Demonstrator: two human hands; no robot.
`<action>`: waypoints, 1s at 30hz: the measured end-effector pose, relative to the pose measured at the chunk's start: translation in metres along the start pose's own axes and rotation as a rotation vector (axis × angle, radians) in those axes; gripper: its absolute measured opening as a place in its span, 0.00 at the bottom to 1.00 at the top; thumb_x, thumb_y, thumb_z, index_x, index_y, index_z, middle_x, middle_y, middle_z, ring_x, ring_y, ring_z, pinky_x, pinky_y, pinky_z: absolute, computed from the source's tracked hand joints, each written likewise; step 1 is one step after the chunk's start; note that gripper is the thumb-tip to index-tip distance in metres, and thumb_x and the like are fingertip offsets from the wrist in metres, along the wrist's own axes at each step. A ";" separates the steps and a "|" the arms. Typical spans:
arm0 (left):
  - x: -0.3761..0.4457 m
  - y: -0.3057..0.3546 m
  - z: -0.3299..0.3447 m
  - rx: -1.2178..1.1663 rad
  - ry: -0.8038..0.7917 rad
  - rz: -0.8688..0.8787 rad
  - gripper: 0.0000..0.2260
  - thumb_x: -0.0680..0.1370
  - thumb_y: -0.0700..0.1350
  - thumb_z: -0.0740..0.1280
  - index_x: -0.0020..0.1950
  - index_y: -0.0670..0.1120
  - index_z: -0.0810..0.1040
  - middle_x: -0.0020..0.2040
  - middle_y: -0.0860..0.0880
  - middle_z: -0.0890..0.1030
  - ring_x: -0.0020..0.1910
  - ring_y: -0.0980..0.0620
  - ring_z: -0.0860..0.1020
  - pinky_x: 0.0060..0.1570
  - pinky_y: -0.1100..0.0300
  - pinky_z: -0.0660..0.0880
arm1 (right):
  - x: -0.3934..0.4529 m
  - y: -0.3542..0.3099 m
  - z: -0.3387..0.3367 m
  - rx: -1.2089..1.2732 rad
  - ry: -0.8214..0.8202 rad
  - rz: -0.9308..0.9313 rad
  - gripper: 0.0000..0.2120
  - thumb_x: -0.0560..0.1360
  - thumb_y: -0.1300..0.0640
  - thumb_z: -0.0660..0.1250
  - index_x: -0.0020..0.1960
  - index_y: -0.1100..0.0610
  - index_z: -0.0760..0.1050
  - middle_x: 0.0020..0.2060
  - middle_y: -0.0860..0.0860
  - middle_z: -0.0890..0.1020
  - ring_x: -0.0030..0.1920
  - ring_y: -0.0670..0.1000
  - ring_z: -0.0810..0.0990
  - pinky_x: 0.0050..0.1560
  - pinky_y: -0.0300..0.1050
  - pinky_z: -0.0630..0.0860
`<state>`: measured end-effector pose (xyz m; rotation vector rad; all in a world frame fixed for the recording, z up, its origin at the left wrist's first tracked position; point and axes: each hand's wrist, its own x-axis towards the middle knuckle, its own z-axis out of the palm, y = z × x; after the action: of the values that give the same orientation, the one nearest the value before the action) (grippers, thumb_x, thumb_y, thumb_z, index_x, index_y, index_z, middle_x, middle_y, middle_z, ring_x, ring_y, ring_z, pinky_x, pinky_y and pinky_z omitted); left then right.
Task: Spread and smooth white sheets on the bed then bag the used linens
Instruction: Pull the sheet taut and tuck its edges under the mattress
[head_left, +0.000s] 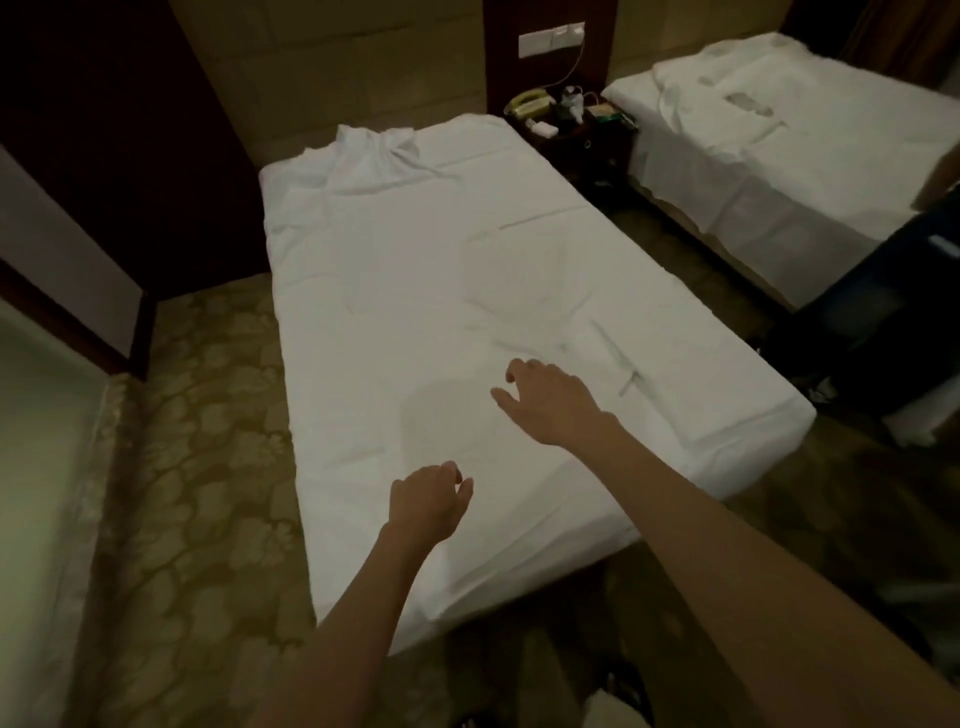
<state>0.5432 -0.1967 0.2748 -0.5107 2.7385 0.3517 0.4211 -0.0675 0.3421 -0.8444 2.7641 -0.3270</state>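
Note:
A white sheet (415, 270) covers the near bed from head to foot and hangs over its edges. It lies mostly flat, with creases in the middle and a bunched heap (363, 156) at the far left corner by the headboard. My left hand (428, 501) hovers over the foot of the bed, its fingers loosely curled and holding nothing. Farther up the bed, my right hand (545, 402) reaches out palm down, with relaxed, spread fingers just above the sheet. Neither hand grips the fabric.
A second bed (779, 119) with a wrinkled white sheet stands at the right. Between the beds is a dark nightstand (571, 130) with a phone and small items. A dark cart or case (883, 312) stands at the right. Patterned carpet (197, 467) runs along the left.

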 end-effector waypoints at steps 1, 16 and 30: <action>0.000 0.005 0.007 -0.011 0.003 -0.020 0.17 0.83 0.55 0.54 0.62 0.47 0.75 0.57 0.48 0.81 0.56 0.47 0.78 0.57 0.53 0.72 | 0.001 0.013 0.005 0.017 -0.026 0.002 0.22 0.82 0.43 0.53 0.65 0.58 0.68 0.61 0.55 0.75 0.60 0.57 0.74 0.58 0.52 0.71; 0.091 0.005 0.192 -0.219 -0.090 -0.394 0.14 0.82 0.53 0.58 0.60 0.46 0.76 0.58 0.47 0.80 0.55 0.47 0.78 0.53 0.55 0.73 | 0.038 0.219 0.223 -0.056 -0.543 0.077 0.22 0.82 0.44 0.50 0.67 0.58 0.65 0.63 0.56 0.72 0.61 0.56 0.73 0.60 0.52 0.70; 0.134 -0.071 0.299 -0.625 0.089 -1.044 0.33 0.77 0.50 0.70 0.75 0.36 0.59 0.71 0.32 0.64 0.70 0.33 0.63 0.69 0.43 0.61 | 0.081 0.305 0.322 0.129 -0.239 0.441 0.28 0.76 0.48 0.66 0.70 0.60 0.62 0.68 0.57 0.62 0.67 0.60 0.64 0.62 0.59 0.68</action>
<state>0.5353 -0.2130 -0.0603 -1.9825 1.9795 0.8685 0.2886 0.0869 -0.0604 -0.2128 2.5761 -0.2940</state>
